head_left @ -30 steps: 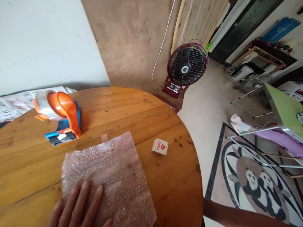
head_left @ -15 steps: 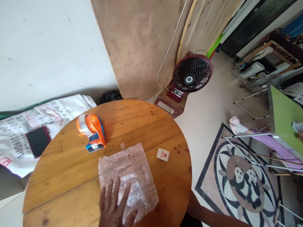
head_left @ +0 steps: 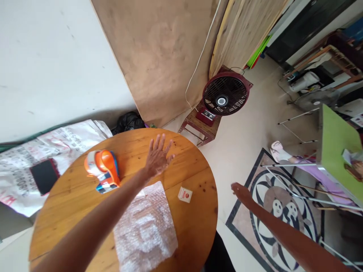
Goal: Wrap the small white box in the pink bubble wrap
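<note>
My left hand (head_left: pixel 159 156) is open with fingers spread, held over the far part of the round wooden table (head_left: pixel 193 223), nothing in it. Under and in front of it lies a flat, shiny bubble wrap bag (head_left: pixel 150 230); my forearm covers its left edge. To the left of my hand stands an orange and blue tape dispenser (head_left: pixel 106 166) with a tape roll. A small white box with a red mark (head_left: pixel 185 195) lies right of the bubble wrap bag. My right hand (head_left: pixel 241 192) hangs past the table's right edge, small and blurred, its fingers not clear.
A dark red fan (head_left: pixel 225 94) stands on a wooden stool (head_left: pixel 195 126) beyond the table. White printed sacks (head_left: pixel 76 141) with a dark tablet-like thing (head_left: pixel 44 176) lie at left. At right, a person's leg (head_left: pixel 320 175) shows under a green folding table (head_left: pixel 338 136).
My left hand has lifted off the bubble wrap bag and reached forward over the table. My right hand has swung out to the right, away from the table edge. The view has shifted slightly.
</note>
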Action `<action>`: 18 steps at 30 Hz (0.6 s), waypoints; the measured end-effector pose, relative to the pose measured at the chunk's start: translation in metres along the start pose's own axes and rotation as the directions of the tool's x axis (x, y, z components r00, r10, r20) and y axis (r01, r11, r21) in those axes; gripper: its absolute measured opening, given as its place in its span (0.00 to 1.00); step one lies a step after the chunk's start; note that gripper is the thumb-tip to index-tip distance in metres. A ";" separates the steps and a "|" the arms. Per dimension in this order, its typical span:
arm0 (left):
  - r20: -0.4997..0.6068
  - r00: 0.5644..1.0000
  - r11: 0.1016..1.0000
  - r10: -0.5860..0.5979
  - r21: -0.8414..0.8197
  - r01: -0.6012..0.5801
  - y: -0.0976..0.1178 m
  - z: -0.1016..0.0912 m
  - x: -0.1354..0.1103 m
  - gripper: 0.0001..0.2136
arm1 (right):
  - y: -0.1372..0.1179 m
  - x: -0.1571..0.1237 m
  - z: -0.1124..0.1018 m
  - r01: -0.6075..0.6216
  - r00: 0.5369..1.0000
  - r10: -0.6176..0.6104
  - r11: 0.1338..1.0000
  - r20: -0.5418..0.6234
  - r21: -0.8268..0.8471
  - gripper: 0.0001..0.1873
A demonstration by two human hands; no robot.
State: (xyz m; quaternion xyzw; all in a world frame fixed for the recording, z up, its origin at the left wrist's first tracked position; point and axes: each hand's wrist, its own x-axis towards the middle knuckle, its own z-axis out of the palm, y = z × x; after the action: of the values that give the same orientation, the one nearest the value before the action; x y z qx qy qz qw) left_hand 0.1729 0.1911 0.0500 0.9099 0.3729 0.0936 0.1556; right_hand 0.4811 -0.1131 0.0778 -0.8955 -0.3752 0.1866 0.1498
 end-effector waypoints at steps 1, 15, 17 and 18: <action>0.015 1.000 1.000 -0.005 0.023 0.004 -0.007 0.011 0.011 0.29 | 0.004 0.034 0.005 -0.028 0.999 0.026 0.998 0.032 0.054 0.12; 0.057 0.998 0.996 -0.021 0.090 0.015 -0.028 0.047 0.022 0.30 | -0.036 0.376 0.097 -0.312 0.942 0.317 0.704 0.111 0.638 0.06; 0.056 0.998 0.996 -0.018 0.090 0.013 -0.028 0.047 0.022 0.30 | -0.040 0.406 0.102 -0.311 0.933 0.349 0.662 0.086 0.682 0.05; 0.057 0.998 0.996 -0.014 0.090 0.009 -0.028 0.047 0.022 0.31 | -0.042 0.420 0.105 -0.314 0.928 0.365 0.642 0.081 0.700 0.05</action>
State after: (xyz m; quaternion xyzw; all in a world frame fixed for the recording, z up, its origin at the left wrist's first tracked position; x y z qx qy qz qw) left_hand 0.1834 0.2162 -0.0023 0.9162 0.3773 0.0498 0.1256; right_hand 0.6805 0.2344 -0.0908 -0.8306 -0.0961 0.3091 0.4531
